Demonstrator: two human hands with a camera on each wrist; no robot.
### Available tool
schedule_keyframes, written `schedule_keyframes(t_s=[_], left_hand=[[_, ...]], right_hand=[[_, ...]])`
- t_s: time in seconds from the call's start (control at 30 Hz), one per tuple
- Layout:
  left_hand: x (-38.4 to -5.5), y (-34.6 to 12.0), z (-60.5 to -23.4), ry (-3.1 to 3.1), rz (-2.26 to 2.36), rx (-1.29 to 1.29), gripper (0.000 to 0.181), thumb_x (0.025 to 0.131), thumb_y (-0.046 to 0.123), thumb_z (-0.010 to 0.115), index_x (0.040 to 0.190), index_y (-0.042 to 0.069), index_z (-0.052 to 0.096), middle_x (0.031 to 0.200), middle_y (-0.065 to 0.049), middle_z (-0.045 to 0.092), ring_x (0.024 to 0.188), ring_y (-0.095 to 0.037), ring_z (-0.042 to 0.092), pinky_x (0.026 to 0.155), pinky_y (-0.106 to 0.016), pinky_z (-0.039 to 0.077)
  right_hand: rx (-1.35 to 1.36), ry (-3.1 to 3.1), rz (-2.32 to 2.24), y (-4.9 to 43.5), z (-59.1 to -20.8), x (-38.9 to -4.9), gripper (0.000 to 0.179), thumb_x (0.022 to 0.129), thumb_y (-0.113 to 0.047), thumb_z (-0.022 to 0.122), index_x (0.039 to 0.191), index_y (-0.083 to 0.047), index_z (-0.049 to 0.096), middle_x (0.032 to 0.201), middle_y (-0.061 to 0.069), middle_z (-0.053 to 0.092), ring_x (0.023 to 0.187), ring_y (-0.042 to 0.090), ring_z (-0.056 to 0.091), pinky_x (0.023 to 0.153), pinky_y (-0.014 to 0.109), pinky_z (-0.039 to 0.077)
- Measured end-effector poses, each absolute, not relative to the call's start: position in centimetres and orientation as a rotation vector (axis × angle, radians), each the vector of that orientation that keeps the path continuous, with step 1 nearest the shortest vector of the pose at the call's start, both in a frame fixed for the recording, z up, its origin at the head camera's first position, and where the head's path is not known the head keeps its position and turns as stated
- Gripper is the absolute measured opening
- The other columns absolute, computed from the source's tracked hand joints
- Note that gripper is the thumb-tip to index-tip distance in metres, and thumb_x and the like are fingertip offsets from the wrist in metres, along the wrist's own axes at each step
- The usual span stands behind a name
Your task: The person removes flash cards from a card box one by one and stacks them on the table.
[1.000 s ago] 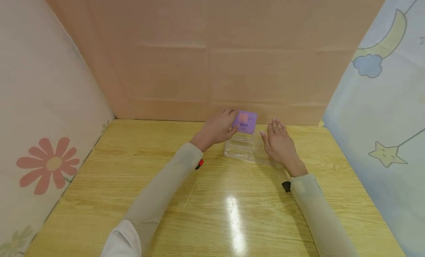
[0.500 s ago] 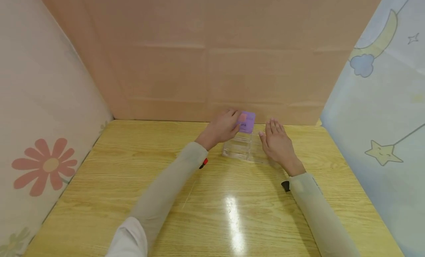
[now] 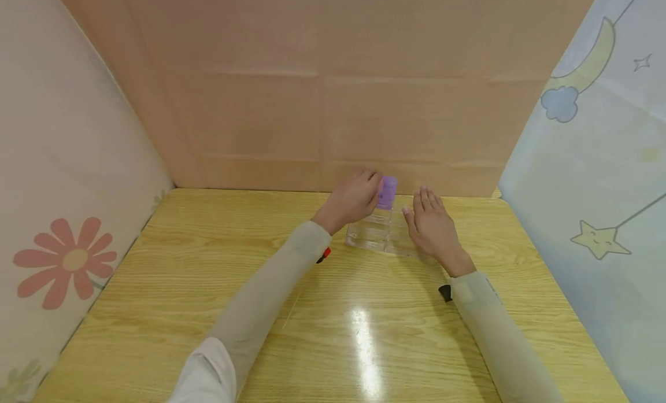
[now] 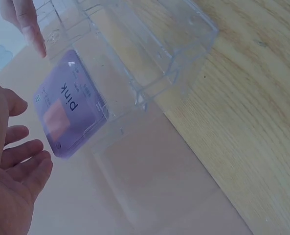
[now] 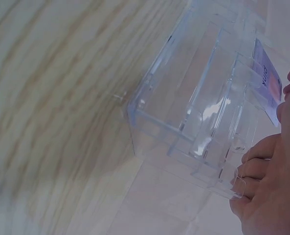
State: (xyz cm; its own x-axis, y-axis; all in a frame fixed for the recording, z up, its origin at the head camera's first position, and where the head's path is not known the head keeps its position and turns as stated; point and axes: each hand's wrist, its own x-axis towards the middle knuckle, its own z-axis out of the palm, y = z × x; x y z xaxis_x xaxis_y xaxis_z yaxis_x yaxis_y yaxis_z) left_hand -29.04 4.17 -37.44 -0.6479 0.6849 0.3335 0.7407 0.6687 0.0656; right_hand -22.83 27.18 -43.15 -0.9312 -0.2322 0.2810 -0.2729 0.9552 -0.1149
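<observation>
A flat purple packet [image 4: 69, 110] printed with "pink" and a pink square stands tilted in the back slot of a clear plastic organizer [image 3: 369, 234]. My left hand [image 3: 351, 199] hides the packet's left part in the head view. In the left wrist view, the loosely bent fingers [image 4: 25, 164] of this hand lie just beside the packet, with a gap showing between. The right hand [image 3: 434, 226] rests along the organizer's right side, fingers straight and together in the head view. Its fingertips [image 5: 242, 183] overlap the organizer's clear edge in the right wrist view.
The organizer sits at the back of a wood-grain table [image 3: 250, 229], close to a brown paper backdrop [image 3: 322, 114]. Patterned panels stand on both sides, with a red flower [image 3: 73, 261] at left and a star [image 3: 600, 240] at right.
My left hand has slid slightly right, covering more of the purple packet in the head view. The right hand stays beside the organizer, and the head view has shifted a little.
</observation>
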Motion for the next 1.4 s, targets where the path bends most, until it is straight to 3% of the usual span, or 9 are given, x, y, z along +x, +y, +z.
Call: schedule_keyframes(t_s=[0.2, 0.77, 1.4], left_hand=[[-29.3, 4.9, -37.3, -2.612, -0.145, -1.162, 0.044, 0.109, 0.024, 0.052, 0.147, 0.002, 0.055, 0.148, -0.013, 0.060, 0.142, -0.029, 0.055, 0.118, -0.037, 0.049], [-29.9, 5.6, -37.6, -2.698, -0.015, -1.137, 0.053, 0.110, 0.028, 0.050, 0.157, 0.003, 0.045, 0.164, -0.016, 0.047, 0.155, -0.028, 0.043, 0.128, -0.038, 0.038], [-30.2, 4.6, -38.1, -2.609, -0.063, -1.113, 0.045, 0.110, 0.025, 0.049, 0.146, 0.000, 0.055, 0.150, -0.015, 0.061, 0.142, -0.027, 0.059, 0.120, -0.036, 0.048]], right_hand=[[0.365, -2.859, 0.233, 27.2, -43.0, -22.8, 0.068, 0.116, -0.036, 0.030, 0.154, 0.020, 0.032, 0.164, 0.039, 0.027, 0.157, 0.053, 0.025, 0.131, 0.062, 0.021], [0.386, -2.842, 0.211, 27.3, -43.2, -22.7, 0.067, 0.115, -0.035, 0.031, 0.153, 0.020, 0.034, 0.163, 0.040, 0.030, 0.156, 0.053, 0.028, 0.130, 0.062, 0.024], [0.387, -2.838, 0.218, 27.0, -43.3, -22.7, 0.068, 0.116, -0.037, 0.032, 0.153, 0.019, 0.035, 0.164, 0.038, 0.030, 0.156, 0.052, 0.028, 0.129, 0.063, 0.025]])
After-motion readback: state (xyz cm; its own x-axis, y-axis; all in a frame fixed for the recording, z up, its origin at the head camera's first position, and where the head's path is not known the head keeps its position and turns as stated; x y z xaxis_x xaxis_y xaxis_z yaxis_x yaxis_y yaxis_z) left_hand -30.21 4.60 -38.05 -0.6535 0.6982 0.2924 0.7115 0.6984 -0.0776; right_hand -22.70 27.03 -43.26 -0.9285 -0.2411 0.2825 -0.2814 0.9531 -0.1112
